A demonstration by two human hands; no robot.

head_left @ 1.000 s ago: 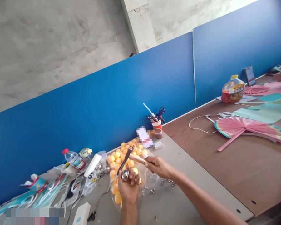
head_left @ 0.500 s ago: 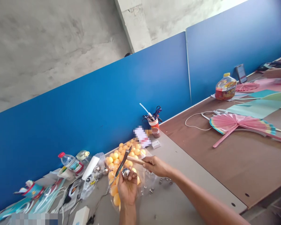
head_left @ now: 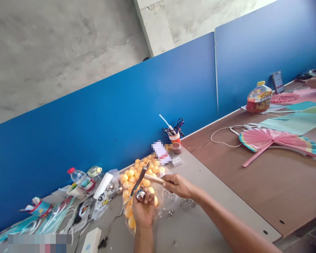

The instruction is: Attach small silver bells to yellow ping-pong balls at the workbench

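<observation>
My left hand (head_left: 143,210) is closed around a shiny silver ball (head_left: 140,194), held up over a clear bag of orange ping-pong balls (head_left: 133,174). My right hand (head_left: 178,185) grips the pale wooden handle of a knife (head_left: 139,181), whose blade slants down to the left and rests against the silver ball. Two more silver balls (head_left: 115,188) lie on the grey table just left of the bag.
A water bottle (head_left: 81,179), cables and paper scraps crowd the left. A cup of pens (head_left: 175,137) stands by the blue partition (head_left: 121,116). Small metal bits (head_left: 186,202) lie right of the bag. On the brown table are a pink paper fan (head_left: 268,138) and a jar (head_left: 259,97).
Both hands keep their grip on the ball and the knife with little movement. The view has swung slightly, shifting everything a little to the right and back.
</observation>
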